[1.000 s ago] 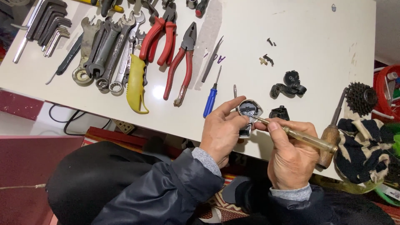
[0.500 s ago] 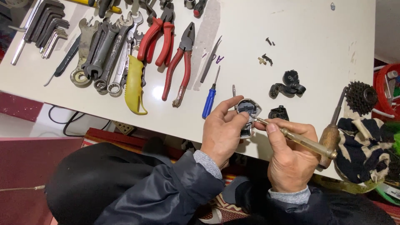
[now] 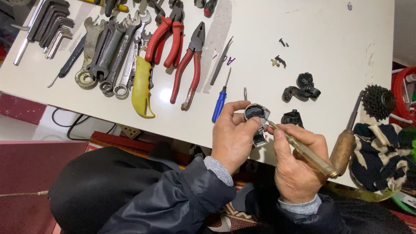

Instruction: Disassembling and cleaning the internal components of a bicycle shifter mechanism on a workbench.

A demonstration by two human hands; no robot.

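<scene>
Glossy white counter (image 3: 329,26); shiny metal wrenches (image 3: 110,56); red plastic-handled pliers (image 3: 190,65); by the right grip, a worn wooden handle (image 3: 342,151) and knitted cloth (image 3: 381,156).

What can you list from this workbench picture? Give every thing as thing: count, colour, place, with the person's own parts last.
hex keys: a set, dark and silver, far left of table
spanners: several, grey, left of table
yellow-handled tool: one, yellow, beside the spanners
pliers: two pairs, red handles, table centre
blue screwdriver: one, blue handle, near table edge
small black parts: a few, black, right of centre
wooden-handled tool: one, brown, right edge
gear cluster: one, dark, far right
knitted cloth: one, dark and cream, lower right
white table: one, white
small round part: one, dark and silver, held in left hand
clear-handled screwdriver: one, amber, held in right hand
left hand: one
right hand: one
</scene>
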